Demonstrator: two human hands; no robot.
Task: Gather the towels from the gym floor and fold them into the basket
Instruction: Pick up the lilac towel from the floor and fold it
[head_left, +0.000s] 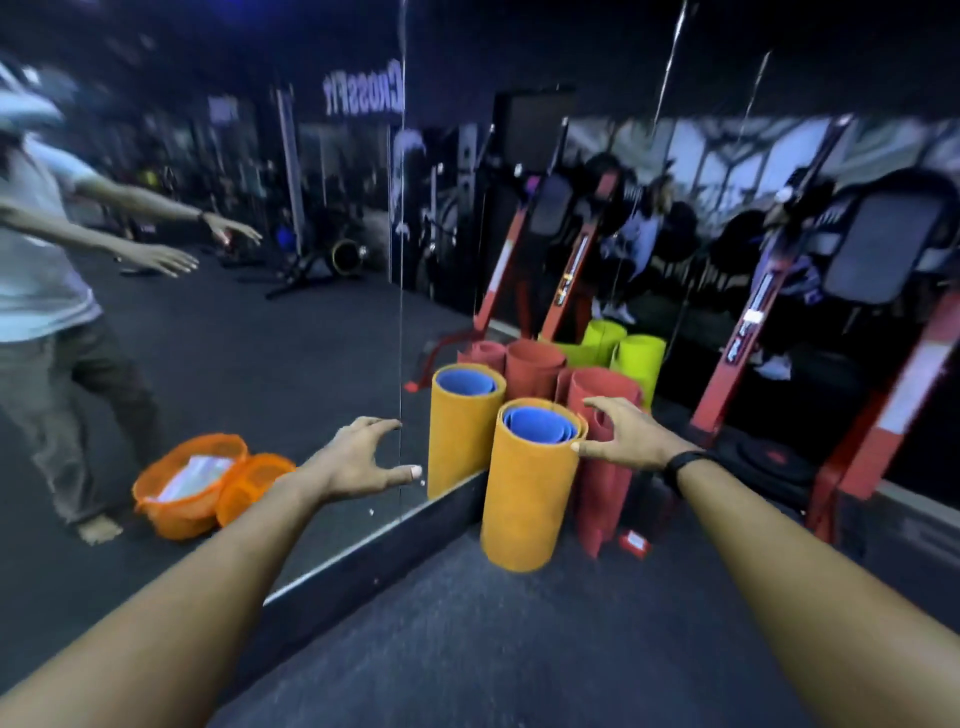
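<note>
Hands outstretched, fingers spread, holding nothing: left hand (363, 457) before mirror (291, 364); right hand (626, 434) thumb touching upright orange mat roll (524, 499).

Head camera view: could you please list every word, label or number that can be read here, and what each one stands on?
"CrossFit": white lettering on the sign seen in the wall mirror, so it reads reversed.
Label strips on the red machine uprights: marks too blurred to read.
White tag on the right red upright: too blurred to read.
Small red item on the floor beside the rolled mats: white marks, unreadable.
</note>
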